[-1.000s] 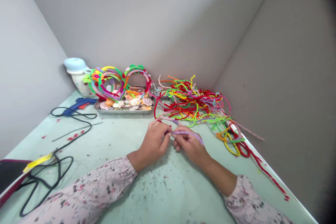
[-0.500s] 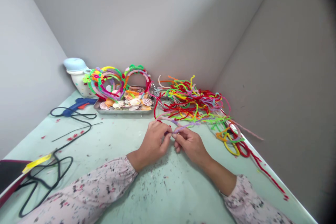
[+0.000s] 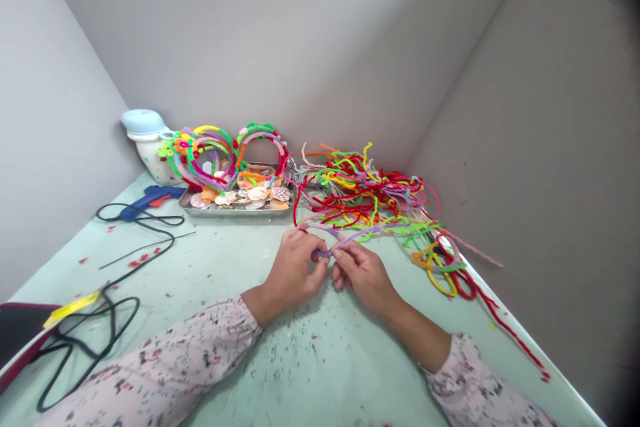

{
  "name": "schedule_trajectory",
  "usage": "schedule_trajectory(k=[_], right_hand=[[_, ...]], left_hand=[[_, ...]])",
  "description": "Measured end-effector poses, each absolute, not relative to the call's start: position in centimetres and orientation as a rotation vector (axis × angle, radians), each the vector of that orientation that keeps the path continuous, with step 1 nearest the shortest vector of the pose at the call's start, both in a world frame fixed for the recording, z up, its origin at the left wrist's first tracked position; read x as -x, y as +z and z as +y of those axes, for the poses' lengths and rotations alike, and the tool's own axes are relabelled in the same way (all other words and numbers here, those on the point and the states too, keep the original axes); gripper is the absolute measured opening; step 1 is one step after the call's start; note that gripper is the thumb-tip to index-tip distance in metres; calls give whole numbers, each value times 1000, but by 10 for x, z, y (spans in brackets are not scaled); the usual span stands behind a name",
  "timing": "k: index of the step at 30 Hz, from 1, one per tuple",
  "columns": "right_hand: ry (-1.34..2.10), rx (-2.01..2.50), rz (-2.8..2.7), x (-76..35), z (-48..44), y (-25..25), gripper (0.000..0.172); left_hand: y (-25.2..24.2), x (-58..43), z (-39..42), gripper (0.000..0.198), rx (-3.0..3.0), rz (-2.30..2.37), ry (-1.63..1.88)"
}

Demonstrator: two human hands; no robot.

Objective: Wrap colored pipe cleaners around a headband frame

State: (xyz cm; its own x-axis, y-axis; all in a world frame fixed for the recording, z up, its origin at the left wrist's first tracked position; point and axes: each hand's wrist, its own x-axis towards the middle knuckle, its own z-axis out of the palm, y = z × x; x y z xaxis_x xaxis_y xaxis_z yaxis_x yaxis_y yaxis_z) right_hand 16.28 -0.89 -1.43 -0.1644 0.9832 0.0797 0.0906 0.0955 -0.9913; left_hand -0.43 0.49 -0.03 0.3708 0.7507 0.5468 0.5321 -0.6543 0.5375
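Note:
Between my two hands runs a purple pipe cleaner point(image 3: 361, 233), its free length reaching up and to the right. My left hand point(image 3: 299, 265) pinches it near a wrapped purple part at the fingertips. Thumb and fingers of my right hand point(image 3: 361, 272) are closed on the same pipe cleaner, just right of the left fingertips. A thin curved band, pink and purple, arches behind the left fingers; its lower part is hidden by my hand. Beyond my hands lies a tangled heap of coloured pipe cleaners point(image 3: 360, 190).
A metal tray point(image 3: 240, 213) holds seashells point(image 3: 257, 193), with pipe-cleaner-wrapped headbands point(image 3: 205, 153) standing on it. To the left are a blue glue gun point(image 3: 145, 203), its black cord point(image 3: 113, 327) and a white cup with a blue lid point(image 3: 150, 147). Red scraps dot the green table point(image 3: 320, 373).
The purple pipe cleaner's free length now stretches further up and right from my right fingers, and more of the purple wrap shows at my left fingertips. Both hands stay almost in place.

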Motion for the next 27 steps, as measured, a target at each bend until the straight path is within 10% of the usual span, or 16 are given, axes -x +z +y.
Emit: schedule_trajectory(k=[27], right_hand=[[1172, 1123, -1468, -163, -9, -17, 26]], left_hand=[[-2, 4, 5, 6, -2364, 1156, 1156]])
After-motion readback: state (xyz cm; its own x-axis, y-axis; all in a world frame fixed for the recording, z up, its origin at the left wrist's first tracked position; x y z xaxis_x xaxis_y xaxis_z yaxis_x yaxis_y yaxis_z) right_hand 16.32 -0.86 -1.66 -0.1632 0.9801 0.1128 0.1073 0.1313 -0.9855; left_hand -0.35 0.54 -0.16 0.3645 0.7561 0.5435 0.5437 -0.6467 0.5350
